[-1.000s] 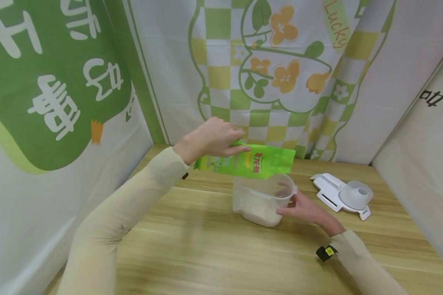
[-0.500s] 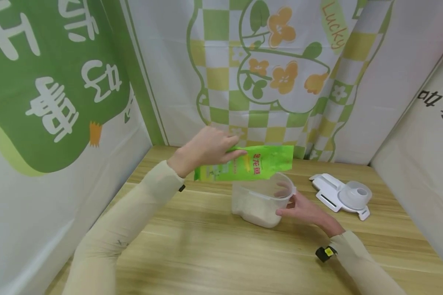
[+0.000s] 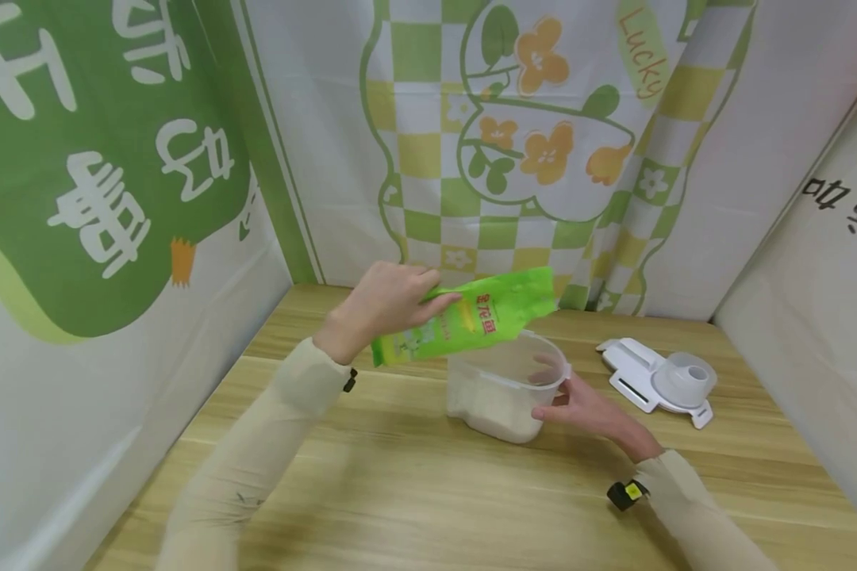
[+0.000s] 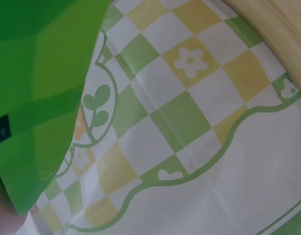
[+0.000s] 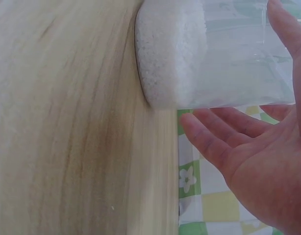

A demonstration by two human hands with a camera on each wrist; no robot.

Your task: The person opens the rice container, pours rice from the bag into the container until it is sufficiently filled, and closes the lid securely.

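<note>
My left hand (image 3: 387,308) grips a bright green printed bag (image 3: 478,317) by its upper edge. The bag lies slanted over the rim of a clear plastic container (image 3: 471,381), its right end higher than its left. White rice (image 5: 165,54) fills the lower part of the container, which stands upright on the table. At the container's right side, my right hand (image 3: 591,408) holds it, thumb in front and fingers behind. In the left wrist view the green bag (image 4: 37,83) covers the upper left, and only a bit of the hand shows.
A white lid (image 3: 636,369) with a clear round cup (image 3: 684,379) on it lies right of the container. The wooden table (image 3: 371,484) meets a checked cloth (image 3: 464,198) at the back. Printed cloth walls stand left and right.
My left hand has moved down and a little left, tilting the bag so its right end rises and its left end drops. The right hand and container hold their place.
</note>
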